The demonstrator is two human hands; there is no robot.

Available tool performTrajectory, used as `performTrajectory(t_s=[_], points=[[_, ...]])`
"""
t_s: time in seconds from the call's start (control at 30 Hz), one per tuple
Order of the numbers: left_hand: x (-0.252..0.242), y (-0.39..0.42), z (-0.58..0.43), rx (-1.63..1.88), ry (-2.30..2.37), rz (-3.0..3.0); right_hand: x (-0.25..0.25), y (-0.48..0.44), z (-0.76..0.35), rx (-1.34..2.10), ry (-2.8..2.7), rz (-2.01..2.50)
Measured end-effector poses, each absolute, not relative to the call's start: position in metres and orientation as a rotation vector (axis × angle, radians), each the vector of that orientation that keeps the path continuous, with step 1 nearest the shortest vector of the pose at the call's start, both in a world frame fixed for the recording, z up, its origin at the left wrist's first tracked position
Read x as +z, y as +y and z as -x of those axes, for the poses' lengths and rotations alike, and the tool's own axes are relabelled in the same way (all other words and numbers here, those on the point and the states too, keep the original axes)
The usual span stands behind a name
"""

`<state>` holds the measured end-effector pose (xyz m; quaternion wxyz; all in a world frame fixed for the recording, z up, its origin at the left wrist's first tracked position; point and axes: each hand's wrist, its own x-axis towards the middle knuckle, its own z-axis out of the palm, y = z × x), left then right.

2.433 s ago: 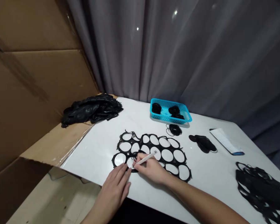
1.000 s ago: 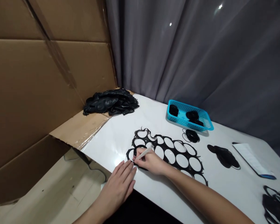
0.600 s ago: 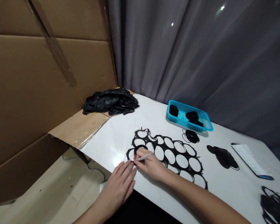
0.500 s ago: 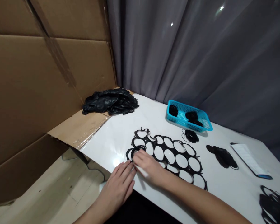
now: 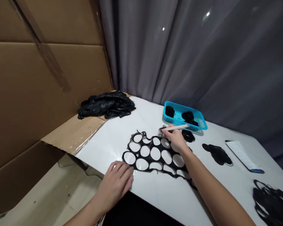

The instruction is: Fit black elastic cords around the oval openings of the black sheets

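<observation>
A black sheet full of round holes (image 5: 149, 157) lies flat on the white table (image 5: 153, 185). My left hand (image 5: 119, 179) rests at the sheet's near left corner, palm down, its fingers lying flat near the table edge. Above the sheet's far edge, my right hand (image 5: 174, 136) is closed around a white pen-like tool (image 5: 179, 127). Something small and dark, blurred, is at the fingertips of that hand. A coil of thin black rings (image 5: 188, 136) lies just right of my right hand.
Behind stands a blue basket (image 5: 204, 125) with black bundles. Crumpled black material (image 5: 106, 105) sits at the back left by a cardboard wall (image 5: 49, 72). To the right are black discs (image 5: 218, 153), a paper on a clipboard (image 5: 244, 155) and black scraps (image 5: 272, 201).
My right hand has moved from the sheet's left corner to its far edge, and the white tool now shows. The camera view has shifted slightly. My left hand stays near the corner.
</observation>
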<state>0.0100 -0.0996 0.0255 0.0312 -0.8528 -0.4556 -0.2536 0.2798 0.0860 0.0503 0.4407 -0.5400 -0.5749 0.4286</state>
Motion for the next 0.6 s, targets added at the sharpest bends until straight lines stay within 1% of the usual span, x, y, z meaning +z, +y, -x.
performTrajectory(t_s=[0.1, 0.17, 0.27, 0.4, 0.5, 0.6], points=[[0.028, -0.091, -0.022, -0.846, -1.213, 2.725, 0.05, 0.064, -0.281, 1.537, -1.105, 1.208], [0.023, -0.089, -0.035, -0.788, -1.099, 2.862, 0.05, 0.049, -0.281, 1.734, -0.852, 1.113], [0.015, -0.085, -0.05, -0.637, -1.167, 2.97, 0.053, 0.029, -0.282, 1.891, -0.58, 1.005], [0.011, -0.066, -0.054, -0.611, -1.298, 2.99, 0.055, 0.007, -0.282, 1.949, -0.605, 0.957], [0.014, -0.047, -0.05, -0.552, -1.39, 3.019, 0.049, -0.003, -0.28, 1.876, -0.837, 0.973], [0.017, -0.036, -0.047, -0.514, -1.397, 3.046, 0.039, -0.009, -0.276, 1.738, -1.137, 1.105]])
